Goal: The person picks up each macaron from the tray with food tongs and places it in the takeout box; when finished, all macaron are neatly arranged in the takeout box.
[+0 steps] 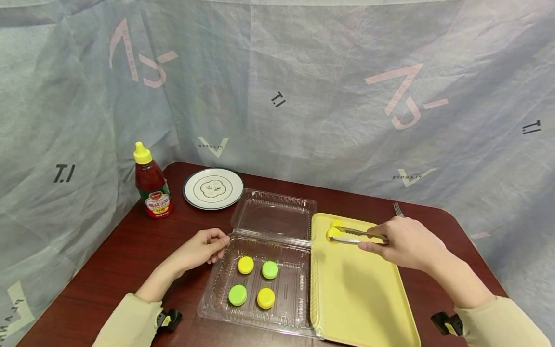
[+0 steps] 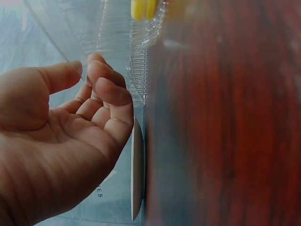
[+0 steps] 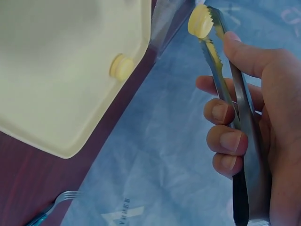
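Observation:
My right hand (image 1: 409, 243) grips metal tongs (image 3: 247, 155), thumb on one arm and fingers curled round the other. Between the serrated tips a yellow macaron (image 3: 201, 22) is held above the yellow tray (image 1: 360, 303). A second yellow macaron (image 3: 121, 67) lies on the tray near its far edge. My left hand (image 1: 201, 250) pinches the rim of a clear plastic container (image 1: 286, 318) at its left side, near the hinge. Inside the container sit two yellow macarons (image 1: 245, 265) and two green macarons (image 1: 270, 270), spaced apart. Its lid (image 1: 275, 214) lies folded back.
A ketchup bottle (image 1: 152, 185) with a yellow cap stands at the back left, beside a white plate (image 1: 213, 189) with a dark rim. Behind the tray lies a fork (image 3: 61, 198). Grey cloth (image 1: 277, 96) hangs around the back of the dark wooden table (image 1: 125, 270).

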Motion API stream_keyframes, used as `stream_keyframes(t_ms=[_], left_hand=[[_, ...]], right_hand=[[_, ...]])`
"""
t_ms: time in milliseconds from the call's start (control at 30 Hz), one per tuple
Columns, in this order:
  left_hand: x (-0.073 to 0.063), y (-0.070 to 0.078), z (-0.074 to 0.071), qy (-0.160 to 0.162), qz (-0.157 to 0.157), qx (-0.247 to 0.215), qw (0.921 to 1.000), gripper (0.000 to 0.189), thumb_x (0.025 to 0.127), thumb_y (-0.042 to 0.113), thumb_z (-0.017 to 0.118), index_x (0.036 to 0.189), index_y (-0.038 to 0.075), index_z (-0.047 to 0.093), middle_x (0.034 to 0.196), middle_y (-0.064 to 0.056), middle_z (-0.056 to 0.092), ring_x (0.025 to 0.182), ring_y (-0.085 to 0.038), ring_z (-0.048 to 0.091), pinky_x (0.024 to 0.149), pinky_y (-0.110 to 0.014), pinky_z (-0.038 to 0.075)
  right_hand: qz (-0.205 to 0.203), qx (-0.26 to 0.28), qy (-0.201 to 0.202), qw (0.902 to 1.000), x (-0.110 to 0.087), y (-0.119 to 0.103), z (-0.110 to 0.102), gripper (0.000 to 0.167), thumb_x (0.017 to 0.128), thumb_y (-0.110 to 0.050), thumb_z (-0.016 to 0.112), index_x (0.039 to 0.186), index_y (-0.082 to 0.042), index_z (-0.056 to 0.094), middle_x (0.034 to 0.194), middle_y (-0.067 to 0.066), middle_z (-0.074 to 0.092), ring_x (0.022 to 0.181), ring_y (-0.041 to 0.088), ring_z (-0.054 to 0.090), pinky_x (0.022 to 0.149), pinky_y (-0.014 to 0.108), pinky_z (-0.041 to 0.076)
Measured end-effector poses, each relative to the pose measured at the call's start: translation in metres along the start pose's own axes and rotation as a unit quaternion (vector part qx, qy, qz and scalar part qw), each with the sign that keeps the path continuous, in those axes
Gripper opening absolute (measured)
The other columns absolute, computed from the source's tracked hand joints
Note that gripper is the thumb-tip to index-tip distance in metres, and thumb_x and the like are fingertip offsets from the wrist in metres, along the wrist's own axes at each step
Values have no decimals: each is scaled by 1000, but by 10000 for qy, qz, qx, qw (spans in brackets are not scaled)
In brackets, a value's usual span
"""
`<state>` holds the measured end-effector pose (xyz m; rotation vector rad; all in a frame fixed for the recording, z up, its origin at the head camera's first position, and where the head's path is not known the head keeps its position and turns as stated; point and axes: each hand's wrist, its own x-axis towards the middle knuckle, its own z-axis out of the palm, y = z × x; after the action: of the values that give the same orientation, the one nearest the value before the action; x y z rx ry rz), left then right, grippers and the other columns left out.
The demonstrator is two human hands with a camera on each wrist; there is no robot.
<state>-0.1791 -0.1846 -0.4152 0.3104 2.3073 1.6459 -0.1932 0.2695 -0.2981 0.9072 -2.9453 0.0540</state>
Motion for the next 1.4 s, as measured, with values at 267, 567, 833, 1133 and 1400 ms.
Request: stream_keyframes(t_ms=[267, 567, 833, 1133, 1400], left_hand=[[0, 0, 0, 9, -19, 12, 10000, 24, 105, 21, 53, 105, -3, 58, 71, -5, 55, 64, -17, 52, 57, -26, 45], [0, -3, 1, 2, -26, -17, 10000, 25, 105, 21, 52, 106, -3, 58, 72, -5, 55, 64, -17, 52, 57, -26, 45], [-1, -1, 1, 36, -97, -15, 9999, 23, 105, 21, 52, 106, -1, 59, 72, -5, 55, 64, -17, 52, 57, -27, 45], [0, 0, 1, 44, -71, -33, 10000, 22, 105, 19, 52, 103, -2, 58, 71, -5, 55, 63, -16, 51, 56, -25, 44], [0, -1, 1, 34, -41, -34, 10000, 22, 105, 18, 52, 103, -2, 58, 71, -5, 55, 64, -16, 51, 57, -24, 44]], right_hand=[[-220, -84, 108, 9997, 2, -13, 0, 41, 89, -57, 68, 100, -19, 79, 84, -13, 72, 66, -1, 61, 63, 35, 52], [-517, 49, 204, 9984, 3, -26, 4, 37, 90, -52, 69, 99, -17, 79, 87, -10, 73, 61, -4, 59, 58, 29, 51], [-661, 19, 275, 9974, 5, -35, 8, 31, 89, -52, 71, 95, -22, 78, 81, -15, 71, 58, -7, 53, 53, 23, 45], [-747, -65, 114, 9971, 7, -44, 16, 27, 90, -53, 69, 83, -28, 72, 69, -23, 57, 55, -5, 40, 50, 23, 37], [-991, -58, 129, 9950, 10, -52, 26, 38, 88, -50, 72, 64, -30, 51, 57, -23, 30, 53, -4, 27, 48, 22, 27]])
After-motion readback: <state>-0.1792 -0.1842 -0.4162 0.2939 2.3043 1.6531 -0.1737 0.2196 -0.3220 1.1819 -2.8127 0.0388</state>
